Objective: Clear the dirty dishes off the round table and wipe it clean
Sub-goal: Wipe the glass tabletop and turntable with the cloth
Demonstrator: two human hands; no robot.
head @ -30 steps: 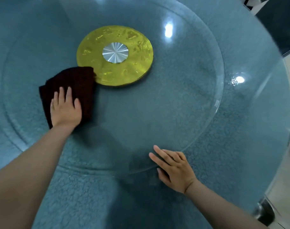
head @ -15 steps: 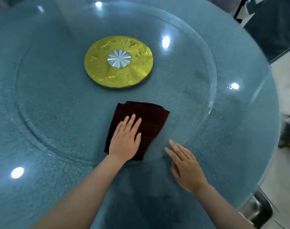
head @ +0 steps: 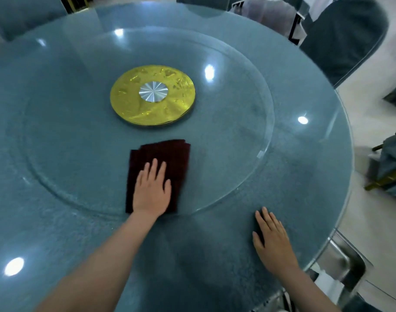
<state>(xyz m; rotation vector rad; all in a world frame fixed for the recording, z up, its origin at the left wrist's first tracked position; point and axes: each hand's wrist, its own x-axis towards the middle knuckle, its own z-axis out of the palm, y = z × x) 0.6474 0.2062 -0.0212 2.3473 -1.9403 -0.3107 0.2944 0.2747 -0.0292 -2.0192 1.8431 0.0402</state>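
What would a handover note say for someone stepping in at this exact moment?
Left hand: flat, fingers straight, pressing the dark red cloth onto the glass turntable, between its gold hub and its near rim.
Right hand: flat on the round table, outside the turntable, holding nothing.
Done: no dishes in view on the table.
Left: finish wiping the turntable, then the outer ring; some smudges show on the turntable to the right of the hub.
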